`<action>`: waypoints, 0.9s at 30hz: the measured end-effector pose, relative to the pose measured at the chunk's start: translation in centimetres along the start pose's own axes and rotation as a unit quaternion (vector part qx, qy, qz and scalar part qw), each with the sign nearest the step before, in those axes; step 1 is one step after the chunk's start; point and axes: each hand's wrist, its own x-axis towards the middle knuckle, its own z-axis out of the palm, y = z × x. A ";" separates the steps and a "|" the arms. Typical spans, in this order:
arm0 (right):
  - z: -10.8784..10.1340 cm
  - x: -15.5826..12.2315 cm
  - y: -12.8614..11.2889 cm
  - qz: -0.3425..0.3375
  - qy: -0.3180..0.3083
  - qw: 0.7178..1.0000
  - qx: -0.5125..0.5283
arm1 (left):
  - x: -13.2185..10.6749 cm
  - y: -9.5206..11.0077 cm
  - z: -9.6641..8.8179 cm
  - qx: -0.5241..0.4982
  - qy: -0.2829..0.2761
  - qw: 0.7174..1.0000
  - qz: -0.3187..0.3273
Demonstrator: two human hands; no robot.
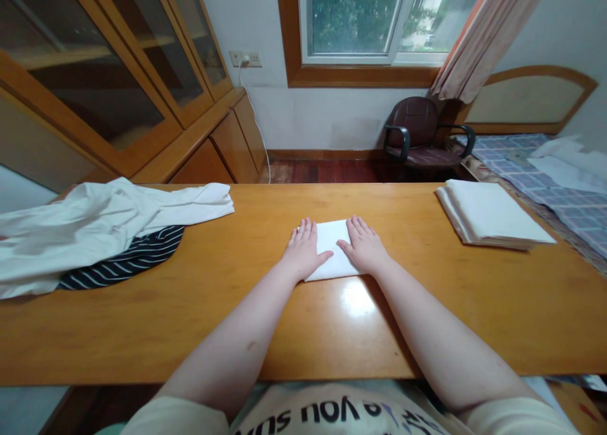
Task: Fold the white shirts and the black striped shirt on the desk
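A white folded cloth lies flat on the wooden table in front of me, a small four-sided bundle. My left hand presses down on its left side with fingers stretched forward. On the right side rests my right hand, also flat, its thumb pointing in towards the other thumb. Both palms cover the side edges of the cloth, so those edges are partly hidden.
A loose white garment and a black striped cloth lie at the table's left. A stack of white folded cloths sits at the right. Beyond stand a cabinet, an office chair and a bed.
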 end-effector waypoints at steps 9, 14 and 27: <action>0.0 -0.1 -0.2 0.025 0.002 1.000 0.004 | 0.4 -1.0 0.0 -0.062 0.007 0.997 0.035; 0.2 -0.3 -0.6 0.121 0.023 0.992 -0.005 | 0.3 -2.6 -0.8 -0.173 0.112 0.978 0.005; -1.0 -0.3 0.7 0.252 0.083 0.964 -0.033 | -0.8 -1.5 -0.2 -0.333 0.067 0.937 -0.083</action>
